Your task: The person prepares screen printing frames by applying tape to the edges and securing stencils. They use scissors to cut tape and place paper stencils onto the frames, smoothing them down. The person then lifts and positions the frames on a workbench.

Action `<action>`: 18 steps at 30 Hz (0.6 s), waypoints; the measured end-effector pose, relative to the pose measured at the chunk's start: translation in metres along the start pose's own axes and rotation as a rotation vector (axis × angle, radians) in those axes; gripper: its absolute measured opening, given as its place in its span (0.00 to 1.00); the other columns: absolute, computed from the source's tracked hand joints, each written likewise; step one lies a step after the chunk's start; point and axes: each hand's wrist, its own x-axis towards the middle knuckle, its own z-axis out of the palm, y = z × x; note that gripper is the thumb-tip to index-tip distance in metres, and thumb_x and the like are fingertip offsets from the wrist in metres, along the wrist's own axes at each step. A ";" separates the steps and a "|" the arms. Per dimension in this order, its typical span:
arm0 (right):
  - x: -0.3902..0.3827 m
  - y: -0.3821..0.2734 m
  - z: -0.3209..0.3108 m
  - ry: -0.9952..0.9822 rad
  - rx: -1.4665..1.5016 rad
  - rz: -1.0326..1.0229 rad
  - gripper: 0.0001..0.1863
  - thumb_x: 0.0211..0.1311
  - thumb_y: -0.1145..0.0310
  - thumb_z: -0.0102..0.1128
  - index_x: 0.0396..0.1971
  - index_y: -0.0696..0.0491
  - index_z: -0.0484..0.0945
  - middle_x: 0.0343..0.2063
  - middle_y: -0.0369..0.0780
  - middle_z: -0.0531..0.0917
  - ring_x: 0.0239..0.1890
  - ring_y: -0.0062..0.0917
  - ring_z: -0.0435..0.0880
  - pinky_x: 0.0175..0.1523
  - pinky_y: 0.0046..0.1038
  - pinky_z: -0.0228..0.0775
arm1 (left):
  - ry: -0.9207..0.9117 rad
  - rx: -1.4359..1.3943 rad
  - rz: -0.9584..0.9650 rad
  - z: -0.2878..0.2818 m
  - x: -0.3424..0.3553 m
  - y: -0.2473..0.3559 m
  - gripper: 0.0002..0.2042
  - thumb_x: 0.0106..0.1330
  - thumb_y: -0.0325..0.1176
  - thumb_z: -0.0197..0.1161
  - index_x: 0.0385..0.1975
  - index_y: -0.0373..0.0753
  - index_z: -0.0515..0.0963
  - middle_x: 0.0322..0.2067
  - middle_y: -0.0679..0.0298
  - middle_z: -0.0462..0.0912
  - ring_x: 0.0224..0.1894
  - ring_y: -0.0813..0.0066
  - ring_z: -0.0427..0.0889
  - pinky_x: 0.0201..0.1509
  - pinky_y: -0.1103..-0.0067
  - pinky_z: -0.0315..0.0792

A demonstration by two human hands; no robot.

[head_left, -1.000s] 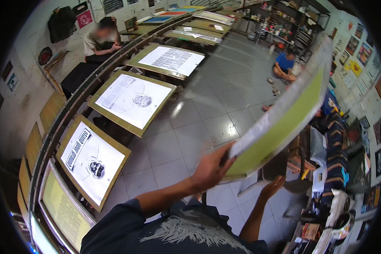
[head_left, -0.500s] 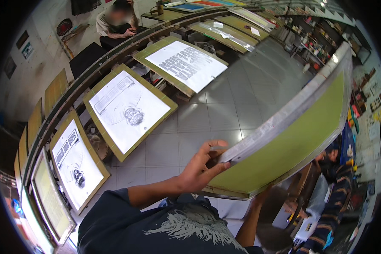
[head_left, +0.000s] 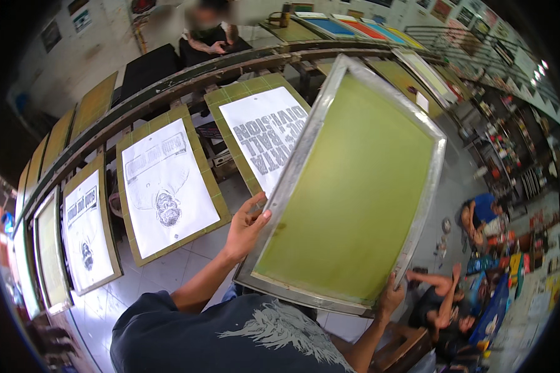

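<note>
The framed screen (head_left: 361, 186), a yellow-green mesh panel in a grey metal frame, is in front of the torso, slightly right of centre. Both hands support it. Its long axis runs away from the body and leans to the right. The near short side lies close to the shirt (head_left: 267, 332).

Left hand (head_left: 244, 233): closed on the left long side, in its nearer half, with the thumb at the frame face. Right hand (head_left: 389, 298): closed around the near right corner; part of its grip is hidden by the frame.

Governing relation: the row of boards lies to the left of the screen, so the left hand is the nearer one. The closest green board (head_left: 246, 91) carries a block-lettered sheet (head_left: 255, 133). The frame's left side covers part of both in this view; whether contact exists cannot be determined. The adjacent board (head_left: 149, 127) and its illustrated sheet (head_left: 165, 180) are unobstructed by the frame.
</note>
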 end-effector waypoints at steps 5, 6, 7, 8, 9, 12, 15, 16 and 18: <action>0.148 -0.018 0.078 -0.284 -0.192 -0.020 0.25 0.65 0.51 0.67 0.35 0.65 0.81 0.23 0.42 0.81 0.27 0.24 0.77 0.34 0.34 0.68 | 0.335 -0.034 -0.058 0.013 0.030 -0.032 0.31 0.74 0.36 0.65 0.71 0.28 0.63 0.49 0.53 0.85 0.45 0.76 0.83 0.49 0.80 0.77; 0.177 -0.024 0.098 -0.343 -0.241 -0.056 0.26 0.64 0.50 0.67 0.35 0.64 0.81 0.23 0.42 0.82 0.27 0.25 0.77 0.34 0.35 0.68 | 0.388 -0.043 -0.061 0.013 0.039 -0.037 0.31 0.74 0.36 0.65 0.71 0.27 0.64 0.49 0.53 0.85 0.45 0.76 0.83 0.50 0.81 0.77; 0.203 -0.031 0.117 -0.395 -0.287 -0.093 0.26 0.63 0.49 0.68 0.34 0.63 0.82 0.23 0.43 0.83 0.27 0.26 0.78 0.34 0.36 0.68 | 0.418 -0.066 -0.027 0.014 0.048 -0.042 0.31 0.74 0.36 0.66 0.71 0.27 0.64 0.49 0.54 0.85 0.46 0.76 0.83 0.50 0.81 0.77; 0.226 -0.039 0.135 -0.445 -0.332 -0.128 0.27 0.62 0.48 0.68 0.34 0.62 0.82 0.23 0.43 0.83 0.27 0.28 0.79 0.34 0.37 0.68 | 0.449 -0.080 0.030 0.016 0.055 -0.049 0.31 0.73 0.35 0.66 0.70 0.27 0.64 0.51 0.57 0.85 0.45 0.78 0.83 0.51 0.81 0.76; 0.248 -0.048 0.156 -0.499 -0.298 -0.176 0.27 0.61 0.47 0.69 0.33 0.61 0.82 0.23 0.44 0.83 0.26 0.30 0.79 0.34 0.38 0.68 | 0.506 -0.030 0.026 0.018 0.063 -0.054 0.31 0.73 0.35 0.66 0.71 0.28 0.65 0.51 0.57 0.85 0.45 0.79 0.83 0.51 0.81 0.76; 0.292 -0.075 0.211 -0.662 -0.257 -0.269 0.28 0.58 0.45 0.70 0.33 0.60 0.83 0.23 0.46 0.83 0.25 0.36 0.79 0.34 0.40 0.68 | 0.734 0.079 0.016 0.023 0.078 -0.062 0.25 0.73 0.35 0.66 0.65 0.30 0.73 0.47 0.61 0.86 0.42 0.82 0.82 0.50 0.82 0.75; 0.324 -0.099 0.263 -0.785 -0.284 -0.323 0.28 0.58 0.45 0.71 0.34 0.61 0.83 0.24 0.49 0.84 0.27 0.41 0.82 0.36 0.41 0.71 | 0.735 0.104 -0.006 0.023 0.082 -0.064 0.18 0.73 0.35 0.66 0.57 0.30 0.79 0.43 0.64 0.87 0.41 0.83 0.81 0.48 0.82 0.74; 0.330 -0.106 0.282 -0.815 -0.252 -0.339 0.29 0.57 0.45 0.71 0.34 0.61 0.83 0.25 0.49 0.84 0.28 0.42 0.83 0.37 0.41 0.71 | 0.776 0.086 0.022 0.022 0.085 -0.065 0.14 0.73 0.37 0.66 0.48 0.31 0.83 0.36 0.68 0.85 0.37 0.85 0.78 0.42 0.82 0.72; 0.337 -0.116 0.314 -0.879 -0.187 -0.373 0.30 0.57 0.45 0.71 0.34 0.63 0.84 0.27 0.52 0.86 0.32 0.44 0.86 0.39 0.42 0.73 | 0.856 0.164 -0.083 0.014 0.094 -0.067 0.15 0.72 0.38 0.67 0.47 0.32 0.83 0.35 0.70 0.83 0.35 0.86 0.75 0.40 0.82 0.69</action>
